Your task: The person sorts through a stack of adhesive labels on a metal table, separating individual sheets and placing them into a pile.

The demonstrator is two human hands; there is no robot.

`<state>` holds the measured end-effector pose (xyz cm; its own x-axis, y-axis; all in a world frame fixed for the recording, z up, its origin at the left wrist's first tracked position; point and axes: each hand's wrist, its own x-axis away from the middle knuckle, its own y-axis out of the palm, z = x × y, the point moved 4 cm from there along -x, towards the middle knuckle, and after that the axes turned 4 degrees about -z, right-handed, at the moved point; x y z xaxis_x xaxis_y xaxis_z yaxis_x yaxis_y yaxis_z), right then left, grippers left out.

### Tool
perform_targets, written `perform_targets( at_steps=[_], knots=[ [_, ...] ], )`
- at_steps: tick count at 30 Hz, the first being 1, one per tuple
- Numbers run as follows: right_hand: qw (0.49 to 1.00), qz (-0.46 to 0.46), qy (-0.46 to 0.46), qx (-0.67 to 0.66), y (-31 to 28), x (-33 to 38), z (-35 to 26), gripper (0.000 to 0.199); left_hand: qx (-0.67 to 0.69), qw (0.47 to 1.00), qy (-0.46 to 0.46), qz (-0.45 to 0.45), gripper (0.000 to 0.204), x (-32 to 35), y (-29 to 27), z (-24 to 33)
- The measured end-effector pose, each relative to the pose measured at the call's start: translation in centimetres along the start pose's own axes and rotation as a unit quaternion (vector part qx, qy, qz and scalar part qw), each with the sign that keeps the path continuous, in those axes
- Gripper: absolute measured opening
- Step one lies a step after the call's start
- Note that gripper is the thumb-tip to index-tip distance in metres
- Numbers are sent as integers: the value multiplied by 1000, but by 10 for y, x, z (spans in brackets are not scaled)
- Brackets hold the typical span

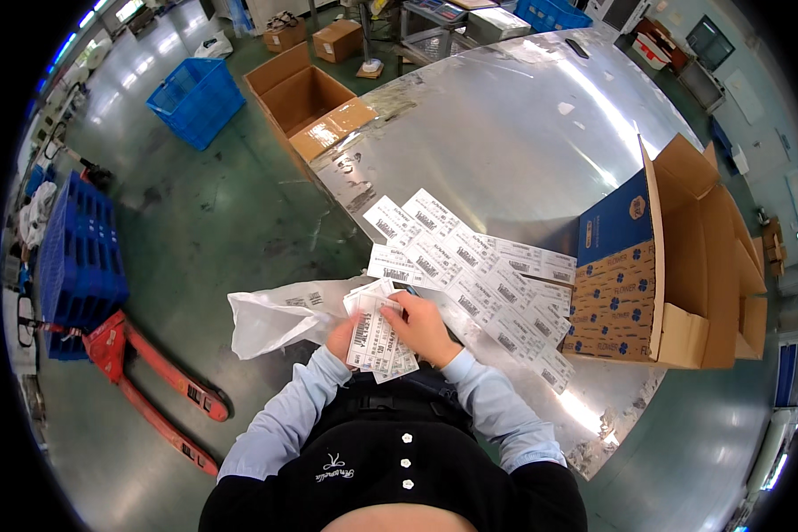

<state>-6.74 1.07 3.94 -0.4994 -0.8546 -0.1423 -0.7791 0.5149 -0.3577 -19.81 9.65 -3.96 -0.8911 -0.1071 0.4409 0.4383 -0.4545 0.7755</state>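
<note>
A small stack of white barcode labels (377,341) is held between my two hands in front of my waist. My left hand (340,337) grips the stack by its left edge. The fingers of my right hand (419,326) are closed on its upper right side. Just beyond, several strips of white barcode labels (470,275) lie spread and overlapping on the metal table (496,160). A white plastic bag (279,315) sits to the left of my left hand, partly hidden behind the labels. Under my right hand a dark, thin thing shows only in part.
An open cardboard box with a blue, patterned side (616,293) stands on the table at right. Another open carton (301,97) is at the table's far left edge. On the floor at left are a blue crate (195,102), blue pallets (80,257) and a red pallet jack (151,372).
</note>
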Motion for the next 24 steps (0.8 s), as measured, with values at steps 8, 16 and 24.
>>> perform_targets(
  at_steps=[8, 16, 24],
  knots=[
    [874, 38, 196, 444, -78, -10, 140, 54, 11, 999, 28, 20, 41, 12, -17, 7],
    [892, -41, 275, 356, -86, -16, 158, 48, 47, 998, 40, 16, 42, 7, -27, 14],
    [973, 59, 87, 207, -145, -36, 115, 66, 71, 997, 15, 33, 41, 1, -40, 4]
  ],
)
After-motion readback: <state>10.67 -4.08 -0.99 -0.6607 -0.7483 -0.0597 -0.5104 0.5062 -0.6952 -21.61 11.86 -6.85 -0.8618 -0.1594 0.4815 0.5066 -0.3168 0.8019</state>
